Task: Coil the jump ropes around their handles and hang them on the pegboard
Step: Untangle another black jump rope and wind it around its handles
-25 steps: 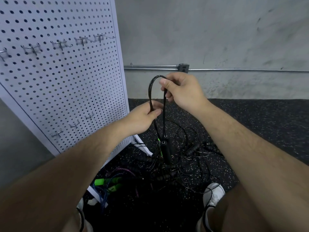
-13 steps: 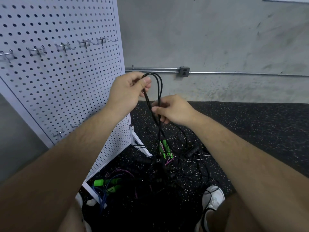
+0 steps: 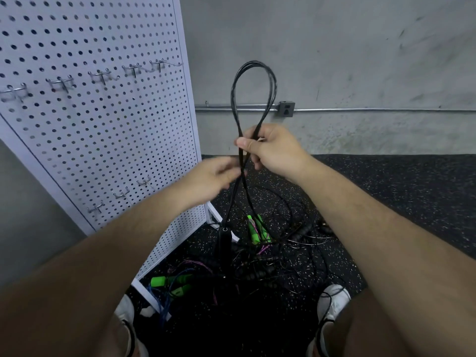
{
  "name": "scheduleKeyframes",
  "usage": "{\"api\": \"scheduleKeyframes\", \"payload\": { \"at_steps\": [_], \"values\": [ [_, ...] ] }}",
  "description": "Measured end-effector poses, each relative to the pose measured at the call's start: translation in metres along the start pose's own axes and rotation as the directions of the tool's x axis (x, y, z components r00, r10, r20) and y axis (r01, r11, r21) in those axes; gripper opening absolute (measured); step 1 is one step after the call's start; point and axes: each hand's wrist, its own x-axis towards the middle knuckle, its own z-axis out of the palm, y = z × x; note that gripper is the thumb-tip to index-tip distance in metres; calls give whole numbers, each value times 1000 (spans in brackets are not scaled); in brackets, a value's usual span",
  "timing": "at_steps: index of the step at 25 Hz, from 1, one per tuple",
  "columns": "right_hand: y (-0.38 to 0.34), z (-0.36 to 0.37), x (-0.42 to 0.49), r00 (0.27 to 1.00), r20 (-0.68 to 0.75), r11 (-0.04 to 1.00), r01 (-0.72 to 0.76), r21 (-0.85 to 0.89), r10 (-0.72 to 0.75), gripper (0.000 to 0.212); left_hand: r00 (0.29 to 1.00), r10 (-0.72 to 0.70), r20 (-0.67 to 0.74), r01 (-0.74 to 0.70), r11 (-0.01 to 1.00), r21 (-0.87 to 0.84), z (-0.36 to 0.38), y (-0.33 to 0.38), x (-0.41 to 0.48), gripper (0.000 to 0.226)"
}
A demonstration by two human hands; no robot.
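Note:
A black jump rope [image 3: 253, 73] is folded into a tall loop of several strands in front of me. My right hand [image 3: 273, 150] pinches the strands together at the loop's base, thumb on top. My left hand [image 3: 211, 176], blurred, sits just below it and touches the hanging strands; its grip is unclear. The strands run down to the rope's black handles [image 3: 223, 240], which dangle above the floor. The white pegboard [image 3: 98, 119] stands to the left with a row of metal hooks [image 3: 103, 76] near its top and a few lower hooks [image 3: 121, 194].
A tangled pile of black ropes [image 3: 270, 256] lies on the speckled rubber floor, with green handles [image 3: 255, 228] in it and more green handles [image 3: 170, 282] by the pegboard's foot. My white shoes [image 3: 332, 300] flank the pile. A conduit with an outlet box [image 3: 286, 109] runs along the concrete wall.
My right hand rose and took the loop's base, and the loop now stands taller. My left hand let go of the loop's top and dropped below the right hand.

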Motion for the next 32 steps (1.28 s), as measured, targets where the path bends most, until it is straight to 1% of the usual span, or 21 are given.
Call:
{"api": "scheduleKeyframes", "payload": {
  "at_steps": [1,3,5,8,9,11,14,15,16,18,20,21,23,25,26,27,28,29,30,31,32],
  "values": [
    [-2,-2,0,1000,-18,1000,2,11,-1,11,1000,10,26,-10,1000,-12,9,-6,1,21],
    [-3,-6,0,1000,-19,1000,5,-28,-5,8,1000,27,-14,-27,999,-37,19,-12,9,16],
    [-1,-11,0,999,-33,996,8,-85,-11,12,1000,-9,-24,7,997,-71,18,-12,15,9],
    [1,-18,2,999,-38,993,11,-118,-16,14,996,16,87,10,956,-293,18,-17,19,22],
    [2,-19,3,999,-35,992,14,-123,-18,14,995,27,95,6,943,-334,18,-18,19,24],
    [3,-21,5,999,-32,991,19,-132,-23,13,997,26,75,5,925,-381,18,-18,20,25],
    [1,-27,3,1000,-7,987,18,-162,-20,14,994,3,112,49,889,-454,14,-17,24,22],
    [1,-29,1,1000,7,983,4,-183,-2,15,994,-11,105,59,884,-463,12,-17,25,20],
    [2,-29,-1,1000,24,978,-12,-207,18,14,998,-21,63,47,888,-457,9,-17,25,19],
    [5,-25,-6,995,73,965,-47,-257,68,12,995,-32,-92,-15,881,-473,1,-10,28,18],
    [10,-18,-12,981,148,950,-75,-304,125,14,970,-33,-242,-109,827,-552,-9,4,29,18],
    [13,-13,-13,971,185,943,-84,-321,149,15,956,-32,-292,-155,790,-594,-16,12,29,19],
    [17,-4,-16,961,222,938,-81,-337,163,15,933,-27,-358,-233,714,-661,-30,23,29,20],
    [16,3,-16,970,203,938,-60,-342,137,15,934,-15,-358,-265,645,-717,-38,23,26,25],
    [14,4,-15,978,173,943,-55,-329,117,13,948,-16,-319,-230,658,-717,-38,20,24,28],
    [10,4,-13,986,141,954,-48,-296,93,9,965,-19,-263,-165,735,-658,-35,14,22,30],
    [6,3,-12,991,113,967,-37,-251,67,3,982,-12,-190,-90,849,-520,-30,7,19,30],
    [1,1,-10,995,89,977,-21,-212,40,5,995,-5,-102,-30,941,-338,-23,0,14,30],
    [-3,0,-8,998,61,984,-7,-177,18,7,1000,-4,-22,0,983,-184,-15,-6,12,28],
    [-5,-1,-6,999,35,989,6,-145,-1,7,1000,2,25,1,996,-94,-6,-10,10,25],
    [-7,-1,-3,1000,13,993,15,-115,-14,7,1000,9,28,-8,998,-55,1,-11,9,19]
  ]
}}
